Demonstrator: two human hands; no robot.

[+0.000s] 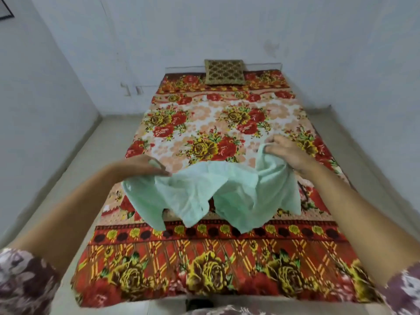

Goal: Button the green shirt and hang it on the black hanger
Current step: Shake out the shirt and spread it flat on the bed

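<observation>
Green shirt [216, 189] is held up over the near half of the bed, slung between 2 hands. The cloth sags in loose folds, and its lower edges hang down toward the floral bedspread [227, 123]. Whether they touch it I cannot tell. A dark gap splits the hanging cloth near the middle, so the front looks open. No button or buttonhole can be made out.

Left hand [145, 165] has its fingers closed in a pinch on the shirt's upper edge, left side. Right hand [288, 153] has its fingers curled round a bunched fold of the same cloth, a little higher and farther across the bed. Both grips are tight on fabric, with nothing else in either hand.

Step in hand, as I judge it: opening out and orienting the shirt — buttoning not yet begun, hanging well off.

Next move calls for laying the shirt flat on the bedspread, front up, and bringing the 2 plackets together so each button meets its hole. 1 hand would then have to give up its bunch and go to a fine pinch.

Black hanger is not visible. A small dark shape [199, 303] sits at the bottom edge below the bed — too little shows to name it.

Around this: a patterned cushion [225, 72] at the bed's far end, pale walls [204, 30], a bare floor [95, 160] on both sides, and floral sleeves [25, 285] at the lower corners.
</observation>
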